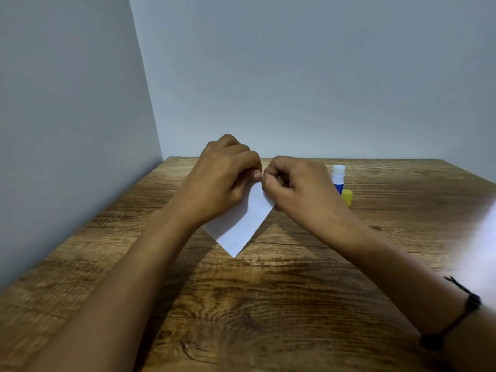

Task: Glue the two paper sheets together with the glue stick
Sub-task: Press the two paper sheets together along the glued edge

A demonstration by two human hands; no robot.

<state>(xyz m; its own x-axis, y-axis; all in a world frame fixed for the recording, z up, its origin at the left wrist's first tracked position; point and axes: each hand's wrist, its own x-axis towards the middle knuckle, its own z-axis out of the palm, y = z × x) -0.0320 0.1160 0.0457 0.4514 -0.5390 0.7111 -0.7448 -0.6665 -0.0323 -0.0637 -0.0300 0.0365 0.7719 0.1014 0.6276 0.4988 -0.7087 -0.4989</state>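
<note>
White paper sheets point(241, 224) are held above the wooden table point(268, 304), one corner pointing down toward me. My left hand point(222, 178) and my right hand point(292, 186) both pinch the paper at its top corner, fingertips nearly touching. Whether the paper is one sheet or two stacked I cannot tell, though a faint edge runs down its middle. Behind my right hand stands the glue stick point(338, 178), blue-bodied and uncapped, with its white glue tip exposed. Its yellow cap point(347, 196) lies beside it on the table.
Grey walls close off the table at the left point(67, 130) and at the back point(322, 76). A dark cord bracelet point(461, 315) circles my right wrist. A bright patch of light falls on the table's right edge point(483, 237).
</note>
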